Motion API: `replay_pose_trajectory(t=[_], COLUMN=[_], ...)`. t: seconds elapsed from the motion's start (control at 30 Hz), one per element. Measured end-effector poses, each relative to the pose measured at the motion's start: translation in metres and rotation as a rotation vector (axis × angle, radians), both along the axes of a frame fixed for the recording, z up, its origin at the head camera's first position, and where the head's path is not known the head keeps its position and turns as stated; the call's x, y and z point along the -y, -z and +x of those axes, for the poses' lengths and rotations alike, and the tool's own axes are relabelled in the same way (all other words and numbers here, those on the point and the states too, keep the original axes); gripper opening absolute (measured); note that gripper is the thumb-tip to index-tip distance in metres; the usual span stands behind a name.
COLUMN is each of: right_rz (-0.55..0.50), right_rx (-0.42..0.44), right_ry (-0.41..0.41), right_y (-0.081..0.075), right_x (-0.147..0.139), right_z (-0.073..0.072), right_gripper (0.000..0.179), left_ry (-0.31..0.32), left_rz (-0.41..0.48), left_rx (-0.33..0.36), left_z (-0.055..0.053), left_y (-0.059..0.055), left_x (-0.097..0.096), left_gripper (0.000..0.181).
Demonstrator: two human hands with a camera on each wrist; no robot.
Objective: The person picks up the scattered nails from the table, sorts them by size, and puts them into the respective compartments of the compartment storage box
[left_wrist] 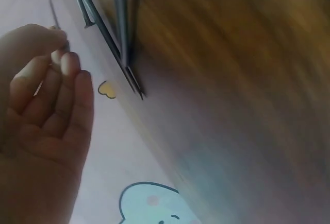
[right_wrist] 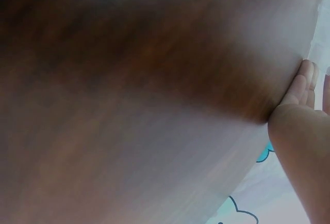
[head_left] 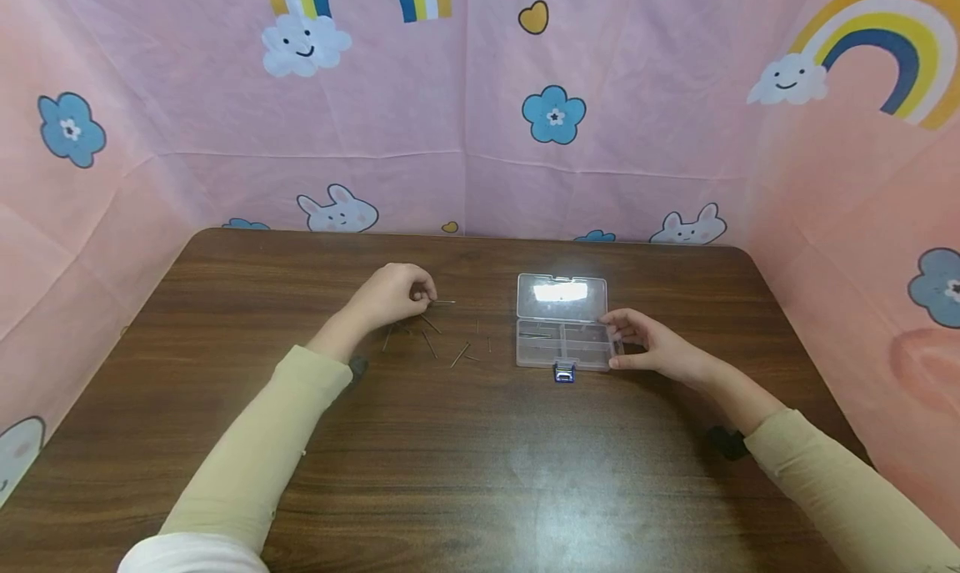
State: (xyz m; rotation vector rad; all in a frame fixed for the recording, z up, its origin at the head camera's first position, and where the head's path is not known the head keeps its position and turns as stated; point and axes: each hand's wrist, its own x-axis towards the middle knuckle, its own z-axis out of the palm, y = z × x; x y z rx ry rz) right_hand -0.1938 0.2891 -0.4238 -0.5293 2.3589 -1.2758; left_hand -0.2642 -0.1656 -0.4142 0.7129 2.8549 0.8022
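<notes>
Between thumb and fingertips, my left hand (head_left: 393,296) pinches a thin metal nail (head_left: 446,302) just above the table; in the left wrist view the nail (left_wrist: 54,13) sticks up past the fingertips. Several loose nails (head_left: 461,354) lie scattered beside and below that hand. To the right, a clear plastic divided box (head_left: 525,358) stands with its lid (head_left: 540,308) raised and a few nails (head_left: 534,335) in a left compartment. My right hand (head_left: 651,349) grips the box's right end, fingers at the far corner and thumb at the near one. In the right wrist view the box is hidden.
A blue-edged latch (head_left: 565,373) hangs from the box's front. The brown wooden table (head_left: 420,473) ends at a pink printed cloth (head_left: 420,114) behind and at both sides. Dark wrist straps (head_left: 727,442) show beneath the arms.
</notes>
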Motion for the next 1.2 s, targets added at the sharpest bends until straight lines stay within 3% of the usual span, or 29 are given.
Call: replay_pose_trajectory(t=[0.3,0.7,1.2], right_rz=[0.003,0.006,0.003], right_rx=[0.002,-0.003,-0.009], right_ry=[-0.001,0.005,-0.001], right_y=[0.000,0.000,-0.002], right_x=[0.000,-0.001,0.001], right_z=[0.002,0.002,0.002], right_gripper=[0.062,0.062,0.062], left_ry=[0.026,0.059,0.137], left_rz=[0.043,0.135,0.147], left_rx=[-0.026,-0.087,-0.101], left_z=[0.008,0.011,0.019], left_y=[-0.004,-0.003,-0.007], left_x=[-0.023,-0.052,-0.093], left_gripper=[0.013,0.014,0.012])
